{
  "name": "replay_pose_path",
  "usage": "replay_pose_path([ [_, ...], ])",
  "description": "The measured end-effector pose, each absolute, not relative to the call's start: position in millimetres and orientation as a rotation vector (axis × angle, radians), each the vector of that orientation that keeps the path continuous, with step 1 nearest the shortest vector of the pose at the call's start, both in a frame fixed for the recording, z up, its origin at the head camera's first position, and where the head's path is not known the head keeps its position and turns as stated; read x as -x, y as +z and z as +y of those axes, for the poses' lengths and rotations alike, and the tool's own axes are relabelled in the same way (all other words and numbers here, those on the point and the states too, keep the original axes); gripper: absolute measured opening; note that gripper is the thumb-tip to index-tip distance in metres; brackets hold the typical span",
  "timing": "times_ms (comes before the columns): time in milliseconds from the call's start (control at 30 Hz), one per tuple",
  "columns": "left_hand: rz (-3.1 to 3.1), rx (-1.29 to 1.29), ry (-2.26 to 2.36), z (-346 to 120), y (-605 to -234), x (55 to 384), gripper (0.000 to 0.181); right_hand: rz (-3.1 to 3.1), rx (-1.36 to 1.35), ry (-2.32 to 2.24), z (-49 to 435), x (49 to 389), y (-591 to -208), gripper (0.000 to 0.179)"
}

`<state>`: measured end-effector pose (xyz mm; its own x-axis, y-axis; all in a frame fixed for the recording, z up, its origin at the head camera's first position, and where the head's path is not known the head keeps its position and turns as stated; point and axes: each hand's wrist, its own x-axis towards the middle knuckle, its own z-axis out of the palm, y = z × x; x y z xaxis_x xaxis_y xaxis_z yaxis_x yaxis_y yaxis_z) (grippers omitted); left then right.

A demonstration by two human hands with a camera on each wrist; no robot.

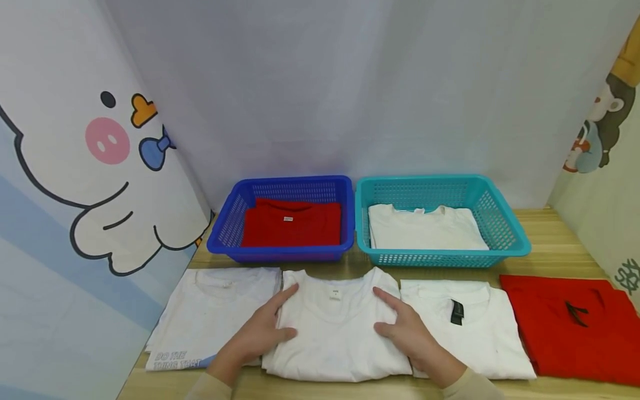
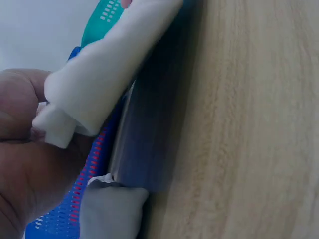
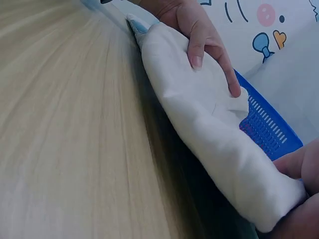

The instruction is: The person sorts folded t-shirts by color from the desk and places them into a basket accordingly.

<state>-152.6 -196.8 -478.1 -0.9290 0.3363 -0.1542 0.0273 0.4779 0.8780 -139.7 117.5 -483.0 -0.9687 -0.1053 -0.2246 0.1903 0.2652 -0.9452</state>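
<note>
My main worry is the fold coming undone: the white shirt (image 1: 337, 341) is soft and held only by its two sides, so uneven tension from me could let the middle sag or a layer slide out. In the left wrist view the layers at the held end already look loose. Too low a path could also snag the blue basket (image 1: 287, 256) or the teal basket (image 1: 445, 258), both toward the table's (image 1: 555, 233) back edge, or rumple the printed shirt (image 1: 220, 311) and the labelled shirt (image 1: 482, 339) on either side.

The shirt lies between my hands toward the table's near edge, apparently raised off the wood, collar toward the back edge. My left hand (image 1: 262, 330) pinches its left side, my right hand (image 1: 412, 336) its right, thumbs on top.
</note>
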Motion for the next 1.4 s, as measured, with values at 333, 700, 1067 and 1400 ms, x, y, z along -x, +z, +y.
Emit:
replay_pose_path([
  [333, 2.524, -0.386, 1.516, -198, -449, 140, 0.089, 2.381, 0.036, -1.727, 139, 129, -461, 0.078],
  [700, 2.457, -0.444, 1.725, -185, -425, 136, 0.087, 2.570, 0.137, -1.657, 159, 122, -431, 0.082],
  [1067, 2.476, -0.642, 1.754, -155, -404, 159, 0.085, 2.612, 0.220, -1.664, 194, 132, -404, 0.081],
  [1400, 2.452, -0.770, 1.764, -112, -381, 210, 0.085, 2.540, 0.179, -1.695, 238, 163, -374, 0.084],
])
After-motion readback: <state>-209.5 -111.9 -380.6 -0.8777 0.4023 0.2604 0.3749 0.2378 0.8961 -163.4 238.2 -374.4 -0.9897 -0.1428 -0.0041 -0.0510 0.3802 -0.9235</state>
